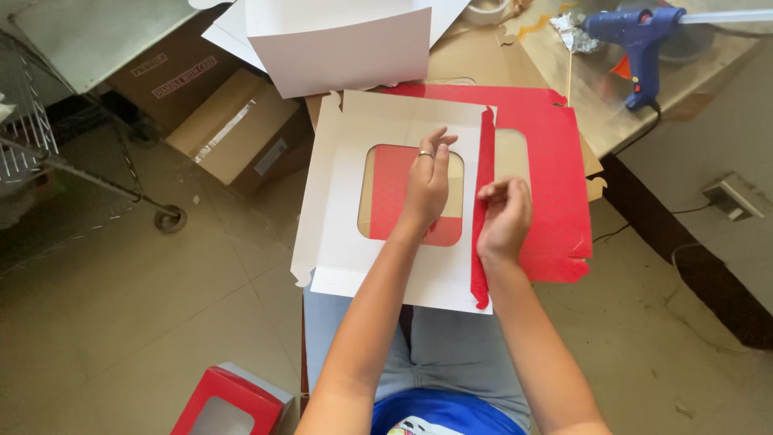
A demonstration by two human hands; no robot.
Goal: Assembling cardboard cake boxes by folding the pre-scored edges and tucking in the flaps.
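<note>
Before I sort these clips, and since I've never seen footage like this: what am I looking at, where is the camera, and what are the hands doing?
The single picture comes from a camera worn on a person's head, looking down at their lap and bare arms; there is no machine. On the lap lies a flat, unfolded white cardboard box blank with a window cut-out, on top of red box blanks. The left hand, wearing a ring, presses flat near the window. The right hand pinches the folded red flap along the blank's edge. A blue glue gun rests on the table beyond. Cardboard cartons sit on the floor.
</note>
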